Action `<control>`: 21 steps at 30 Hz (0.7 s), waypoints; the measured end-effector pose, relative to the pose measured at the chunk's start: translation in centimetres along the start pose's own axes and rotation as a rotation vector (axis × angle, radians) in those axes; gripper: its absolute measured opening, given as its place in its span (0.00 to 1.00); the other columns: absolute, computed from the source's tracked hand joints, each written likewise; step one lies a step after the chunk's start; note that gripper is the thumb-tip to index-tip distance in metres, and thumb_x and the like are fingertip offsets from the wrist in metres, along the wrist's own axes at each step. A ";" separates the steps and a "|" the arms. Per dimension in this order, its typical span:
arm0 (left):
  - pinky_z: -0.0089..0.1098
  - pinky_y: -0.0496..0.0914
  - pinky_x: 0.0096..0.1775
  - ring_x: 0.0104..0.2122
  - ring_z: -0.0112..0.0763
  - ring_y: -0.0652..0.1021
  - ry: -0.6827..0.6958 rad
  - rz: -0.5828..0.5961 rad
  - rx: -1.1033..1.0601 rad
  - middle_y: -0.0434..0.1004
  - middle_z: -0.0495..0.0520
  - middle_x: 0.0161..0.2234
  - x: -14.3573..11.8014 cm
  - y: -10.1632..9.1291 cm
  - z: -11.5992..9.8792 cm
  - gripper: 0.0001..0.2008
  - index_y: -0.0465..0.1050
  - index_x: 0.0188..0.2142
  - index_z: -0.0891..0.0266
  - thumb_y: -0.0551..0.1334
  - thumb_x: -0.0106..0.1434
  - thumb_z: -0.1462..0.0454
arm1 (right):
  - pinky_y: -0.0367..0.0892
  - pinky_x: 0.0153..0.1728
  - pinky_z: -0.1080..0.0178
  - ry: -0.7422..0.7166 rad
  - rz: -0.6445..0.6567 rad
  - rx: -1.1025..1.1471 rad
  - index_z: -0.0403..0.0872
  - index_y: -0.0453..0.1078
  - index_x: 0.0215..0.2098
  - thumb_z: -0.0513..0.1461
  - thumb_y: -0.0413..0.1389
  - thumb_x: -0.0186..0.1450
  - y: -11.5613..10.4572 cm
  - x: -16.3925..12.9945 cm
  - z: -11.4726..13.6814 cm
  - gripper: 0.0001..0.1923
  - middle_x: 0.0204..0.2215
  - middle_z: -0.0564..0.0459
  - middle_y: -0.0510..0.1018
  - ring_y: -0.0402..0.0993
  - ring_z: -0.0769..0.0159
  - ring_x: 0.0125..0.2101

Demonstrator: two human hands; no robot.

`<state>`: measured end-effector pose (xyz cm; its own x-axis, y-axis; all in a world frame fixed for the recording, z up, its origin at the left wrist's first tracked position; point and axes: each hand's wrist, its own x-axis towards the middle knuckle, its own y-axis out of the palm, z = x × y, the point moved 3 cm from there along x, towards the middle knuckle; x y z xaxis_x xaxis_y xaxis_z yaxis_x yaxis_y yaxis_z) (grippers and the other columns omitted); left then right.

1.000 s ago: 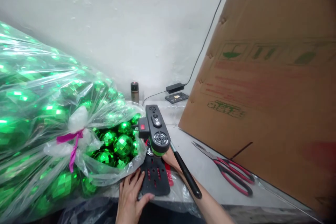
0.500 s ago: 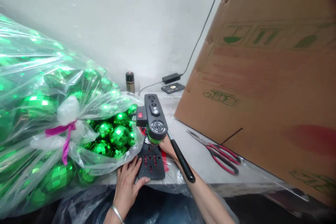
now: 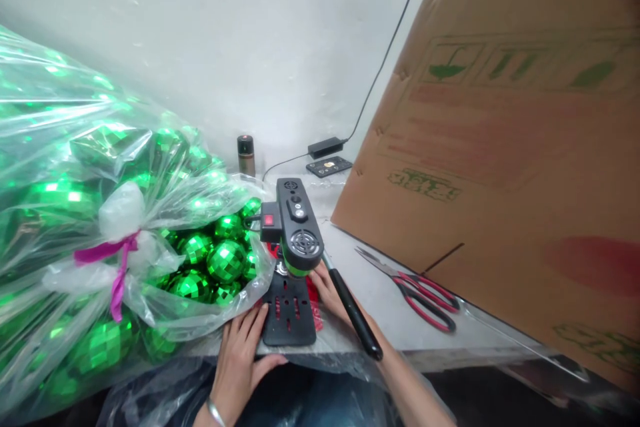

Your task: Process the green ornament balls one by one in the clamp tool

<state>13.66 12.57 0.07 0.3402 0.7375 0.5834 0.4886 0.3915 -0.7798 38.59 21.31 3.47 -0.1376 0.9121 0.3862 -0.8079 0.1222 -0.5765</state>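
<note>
My left hand (image 3: 243, 347) lies at the table's front edge with its thumb spread from the fingers. The fingertips rest by the left side of a black slotted base plate (image 3: 289, 330). This plate belongs to a small black bench machine with a vented head (image 3: 300, 230), a red switch (image 3: 269, 220) and a black-gripped lever (image 3: 355, 317). Something green (image 3: 297, 271) shows under the head; I cannot tell whether it is a ball or a machine part. My right hand (image 3: 330, 290) is just right of it, fingers stretched and partly hidden behind the head and lever.
An open plastic bag (image 3: 220, 313) of shiny green mirror balls (image 3: 227, 260) fills the left, beside a bag knot tied with purple ribbon (image 3: 120, 267). Red-handled scissors (image 3: 425, 297) lie right, before a large cardboard box (image 3: 475, 147). A phone (image 3: 329, 166), adapter (image 3: 326, 147) and small bottle (image 3: 246, 155) are behind.
My right hand has drawn back slightly to the right, and more of its fingers show. The lever's grip end sits slightly lower and further right. My left hand stays beside the plate.
</note>
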 end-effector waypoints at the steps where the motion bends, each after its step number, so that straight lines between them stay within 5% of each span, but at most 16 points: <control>1: 0.44 0.79 0.51 0.53 0.46 0.81 0.024 -0.019 -0.014 0.82 0.65 0.56 -0.1 -0.6 0.1 0.29 0.67 0.67 0.61 0.61 0.73 0.50 | 0.73 0.61 0.43 -0.002 -0.001 -0.028 0.50 0.76 0.58 0.44 0.53 0.76 -0.6 -1.9 0.1 0.17 0.57 0.43 0.80 0.77 0.51 0.58; 7: 0.27 0.78 0.38 0.34 0.30 0.82 0.164 -0.090 -0.137 0.83 0.55 0.37 -0.9 -3.6 1.1 0.13 0.79 0.49 0.59 0.54 0.78 0.64 | 0.80 0.53 0.50 -0.198 -0.053 -0.401 0.54 0.77 0.59 0.41 0.55 0.75 -2.5 -10.6 1.0 0.17 0.57 0.44 0.81 0.80 0.52 0.56; 10: 0.27 0.77 0.36 0.30 0.28 0.81 0.221 -0.140 -0.156 0.83 0.53 0.34 -1.0 -4.2 1.2 0.13 0.79 0.44 0.61 0.54 0.78 0.68 | 0.80 0.52 0.50 -0.319 -0.128 -0.464 0.51 0.77 0.57 0.42 0.54 0.76 -2.8 -11.2 1.7 0.15 0.56 0.40 0.81 0.80 0.51 0.56; 13: 0.30 0.78 0.38 0.31 0.30 0.82 0.253 -0.177 -0.141 0.85 0.54 0.34 -1.3 -4.2 0.9 0.12 0.78 0.44 0.61 0.55 0.77 0.70 | 0.80 0.52 0.49 -0.458 -0.058 -0.463 0.45 0.75 0.59 0.48 0.57 0.74 -2.5 -11.3 2.3 0.21 0.55 0.36 0.82 0.80 0.49 0.56; 21: 0.30 0.76 0.42 0.34 0.30 0.83 0.248 -0.091 -0.149 0.84 0.52 0.34 -2.1 -5.1 1.7 0.11 0.76 0.42 0.60 0.55 0.76 0.69 | 0.82 0.48 0.57 -0.509 -0.091 -0.256 0.46 0.76 0.53 0.31 0.53 0.74 -1.7 -11.7 2.2 0.14 0.43 0.45 0.87 0.85 0.60 0.48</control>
<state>9.12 9.93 2.43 0.4665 0.5389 0.7014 0.6327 0.3509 -0.6903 40.30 9.60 1.55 -0.3830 0.5982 0.7039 -0.6740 0.3401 -0.6558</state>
